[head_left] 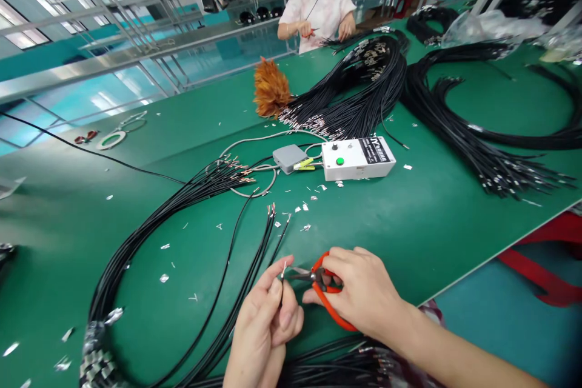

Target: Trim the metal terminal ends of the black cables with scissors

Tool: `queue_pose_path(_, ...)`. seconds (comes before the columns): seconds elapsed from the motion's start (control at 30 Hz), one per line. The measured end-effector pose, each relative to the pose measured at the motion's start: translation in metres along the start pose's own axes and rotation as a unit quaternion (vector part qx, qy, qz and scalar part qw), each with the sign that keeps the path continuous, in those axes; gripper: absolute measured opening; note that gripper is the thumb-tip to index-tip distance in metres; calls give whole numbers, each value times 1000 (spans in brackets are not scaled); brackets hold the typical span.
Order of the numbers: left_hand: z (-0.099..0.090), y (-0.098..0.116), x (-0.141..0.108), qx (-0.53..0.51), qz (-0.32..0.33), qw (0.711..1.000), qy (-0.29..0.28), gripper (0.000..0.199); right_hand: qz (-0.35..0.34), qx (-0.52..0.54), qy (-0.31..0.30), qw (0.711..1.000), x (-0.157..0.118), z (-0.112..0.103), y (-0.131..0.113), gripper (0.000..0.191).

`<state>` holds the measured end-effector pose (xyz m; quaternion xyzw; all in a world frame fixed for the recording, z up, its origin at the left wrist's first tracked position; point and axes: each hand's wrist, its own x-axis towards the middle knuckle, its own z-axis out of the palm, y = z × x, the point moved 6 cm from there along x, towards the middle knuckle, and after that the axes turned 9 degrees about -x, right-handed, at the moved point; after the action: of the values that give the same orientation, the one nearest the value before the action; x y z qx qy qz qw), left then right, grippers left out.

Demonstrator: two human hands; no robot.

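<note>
My left hand (268, 315) pinches a black cable (282, 291) whose pale stripped end points up past the thumb and index finger. To its right, my right hand (359, 288) is wrapped round red-handled scissors (313, 276). The blades are slightly apart and point left, close to the cable tip; whether they touch it I cannot tell. Several loose black cables (261, 248) with bare ends lie just beyond my left hand. A larger curved bundle of black cables (131, 239) rests on the green table (200, 279) at the left, its stripped ends near the middle.
A white box (357, 160) with a green button stands beyond my hands, beside a grey box (290, 158). Large black cable bundles (473, 139) and an orange duster (270, 88) lie farther back. Foil scraps (164, 278) are scattered about. Another person (318, 6) works across the table.
</note>
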<state>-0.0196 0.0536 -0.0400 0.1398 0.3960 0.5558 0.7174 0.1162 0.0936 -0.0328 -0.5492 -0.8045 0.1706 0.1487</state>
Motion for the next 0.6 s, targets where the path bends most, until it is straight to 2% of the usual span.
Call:
queue_pose_path(0.27,2,-6,-1,3,-22,1000,-14,26,-43,-50,40,997,3,-7,-5,51)
queue_pose_path(0.6,2,-5,-2,21,-34,999,1,30,-72,-78,74,992,1,-9,-6,52)
